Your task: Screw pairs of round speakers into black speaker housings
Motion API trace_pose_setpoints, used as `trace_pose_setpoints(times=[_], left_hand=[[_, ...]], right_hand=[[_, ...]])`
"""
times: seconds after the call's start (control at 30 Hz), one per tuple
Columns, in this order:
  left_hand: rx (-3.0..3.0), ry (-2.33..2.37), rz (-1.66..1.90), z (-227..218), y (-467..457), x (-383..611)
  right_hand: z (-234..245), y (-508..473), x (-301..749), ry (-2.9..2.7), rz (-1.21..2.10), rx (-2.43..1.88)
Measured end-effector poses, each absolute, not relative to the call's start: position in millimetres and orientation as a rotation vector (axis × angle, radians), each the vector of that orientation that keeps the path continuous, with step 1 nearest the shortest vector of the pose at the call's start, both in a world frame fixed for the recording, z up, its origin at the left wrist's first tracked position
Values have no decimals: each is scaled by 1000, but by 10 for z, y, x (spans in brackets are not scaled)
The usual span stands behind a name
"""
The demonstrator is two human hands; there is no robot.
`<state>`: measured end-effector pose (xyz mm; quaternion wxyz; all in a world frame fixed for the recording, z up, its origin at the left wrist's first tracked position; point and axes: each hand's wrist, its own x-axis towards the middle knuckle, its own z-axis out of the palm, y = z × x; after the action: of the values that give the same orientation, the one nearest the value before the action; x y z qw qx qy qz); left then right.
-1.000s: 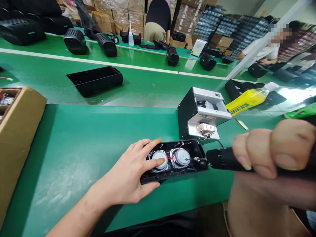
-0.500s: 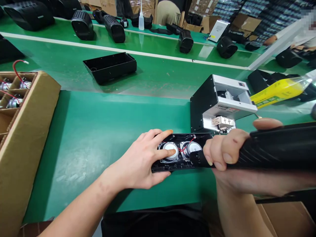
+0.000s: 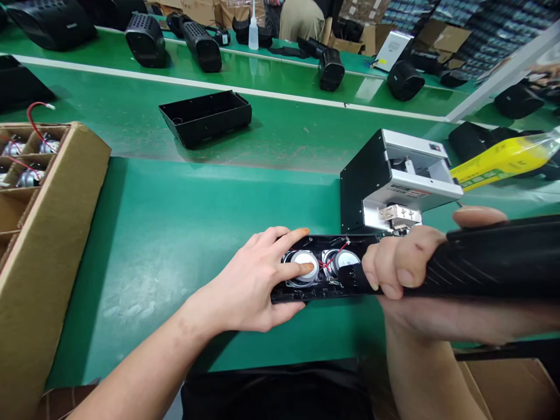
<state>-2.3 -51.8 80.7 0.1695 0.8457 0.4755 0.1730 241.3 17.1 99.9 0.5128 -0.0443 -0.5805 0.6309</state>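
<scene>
A black speaker housing [image 3: 324, 289] lies on the green mat with two round silver speaker drivers [image 3: 301, 265] inside, joined by red wires. My left hand [image 3: 254, 283] lies on the housing's left end, fingers spread, one fingertip pressing the left driver. My right hand [image 3: 406, 262] is wrapped round a black electric screwdriver [image 3: 481, 259], whose tip points down at the housing beside the right driver [image 3: 341, 259].
A black-and-silver screw feeder box [image 3: 394, 181] stands just behind the housing. A cardboard box [image 3: 48, 233] of parts sits at the left. An empty black shell [image 3: 205, 116] lies on the belt beyond. A yellow bottle [image 3: 503, 160] is at right. Other people work across the far bench.
My right hand has carried the screwdriver from the housing's right end in over the right driver. The view has tilted down and left. My left hand has stayed on the left driver.
</scene>
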Motion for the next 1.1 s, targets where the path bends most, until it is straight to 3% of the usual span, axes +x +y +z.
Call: trace_pose_setpoints(times=[0.1,0.33,0.87,1.1], left_hand=[[2397,1348,494,791,-506,-17],[2419,1309,535,795,-485,1],[2434,1255,579,805,-509,-2],[2402,1313,587,773,-519,-8]], right_hand=[[988,178,2389,-1398,1516,-33],[1067,93,2351,-1295,1531,-540],[1035,-61,2269,-1395,1523,-148],[924,-92,2313,-1241,1368,-502]])
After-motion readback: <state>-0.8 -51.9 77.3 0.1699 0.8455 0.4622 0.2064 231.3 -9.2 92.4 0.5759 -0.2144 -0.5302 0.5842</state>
